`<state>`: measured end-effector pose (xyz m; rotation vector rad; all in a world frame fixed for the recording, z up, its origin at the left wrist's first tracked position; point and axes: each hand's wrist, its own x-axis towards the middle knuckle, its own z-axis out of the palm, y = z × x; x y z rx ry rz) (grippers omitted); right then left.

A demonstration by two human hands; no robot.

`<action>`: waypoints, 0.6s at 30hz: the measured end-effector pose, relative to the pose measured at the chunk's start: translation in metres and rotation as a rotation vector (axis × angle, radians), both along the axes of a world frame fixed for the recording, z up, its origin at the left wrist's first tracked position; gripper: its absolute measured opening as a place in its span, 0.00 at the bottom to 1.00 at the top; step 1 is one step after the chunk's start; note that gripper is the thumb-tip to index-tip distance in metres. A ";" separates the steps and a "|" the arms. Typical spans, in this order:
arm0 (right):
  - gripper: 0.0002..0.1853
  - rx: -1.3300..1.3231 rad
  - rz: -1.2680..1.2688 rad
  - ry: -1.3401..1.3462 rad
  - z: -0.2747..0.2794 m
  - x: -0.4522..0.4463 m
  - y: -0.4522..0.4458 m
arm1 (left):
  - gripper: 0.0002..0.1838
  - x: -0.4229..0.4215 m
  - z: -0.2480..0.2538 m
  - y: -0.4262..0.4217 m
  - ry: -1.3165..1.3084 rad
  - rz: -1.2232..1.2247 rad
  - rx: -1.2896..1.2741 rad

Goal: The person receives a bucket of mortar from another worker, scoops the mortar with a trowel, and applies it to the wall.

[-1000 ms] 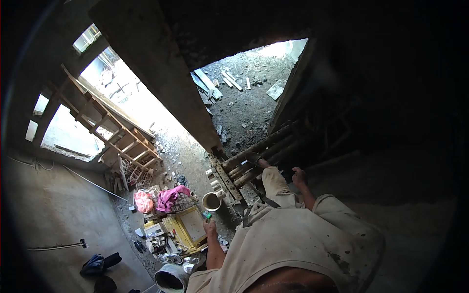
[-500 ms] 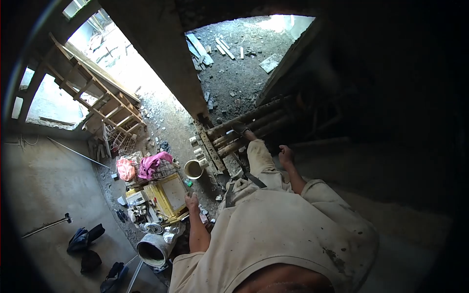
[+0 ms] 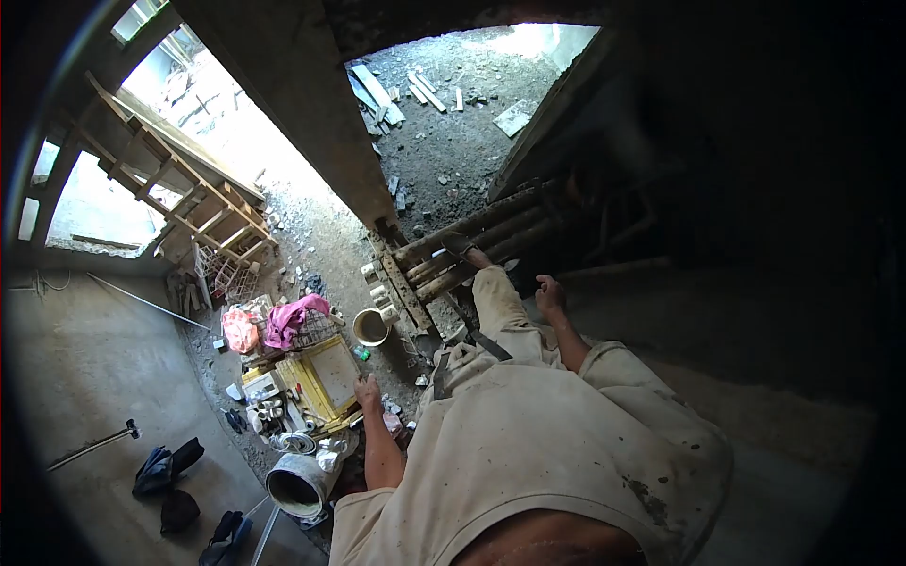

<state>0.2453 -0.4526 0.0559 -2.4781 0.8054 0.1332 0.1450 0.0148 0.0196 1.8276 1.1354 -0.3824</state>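
My left hand (image 3: 367, 389) hangs beside the yellow-edged panel (image 3: 338, 374), its fingers curled with nothing visible in them. A small green object (image 3: 361, 354) lies just beyond it, apart from the fingers. Out to the right of my raised leg, my right hand (image 3: 549, 294) is closed in a loose fist, with nothing seen in it. My foot (image 3: 458, 245) is at the wooden poles (image 3: 481, 236), which form a rack or platform. A bucket (image 3: 371, 327) stands left of the poles.
A wooden ladder-like frame (image 3: 193, 198) leans at the upper left. Pink cloth (image 3: 296, 319) and an orange-pink bag (image 3: 240, 332) lie beyond the panel. Lower left are a larger bucket (image 3: 294, 488) and dark bags (image 3: 165, 467). Boards (image 3: 377, 92) and rubble lie through the opening.
The view has shifted, so the surroundings sit higher and further left in the frame. My left hand has drawn back slightly from the green object, which stays beside the bucket.
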 end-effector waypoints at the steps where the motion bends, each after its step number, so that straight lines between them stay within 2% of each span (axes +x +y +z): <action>1: 0.18 0.003 -0.002 0.007 0.001 0.000 0.000 | 0.27 0.004 0.010 -0.003 -0.001 -0.040 0.011; 4: 0.18 0.072 -0.007 0.036 0.009 0.001 0.002 | 0.27 0.003 -0.019 -0.001 -0.008 -0.020 0.021; 9: 0.18 0.093 -0.018 0.057 0.003 0.001 0.003 | 0.26 0.007 0.000 -0.004 0.000 -0.122 0.075; 14: 0.18 0.079 -0.025 0.089 0.002 -0.001 0.003 | 0.25 0.004 0.015 -0.007 0.002 0.022 -0.020; 18: 0.17 0.093 -0.027 0.070 0.006 0.002 0.006 | 0.26 -0.006 -0.013 0.006 0.072 0.121 -0.052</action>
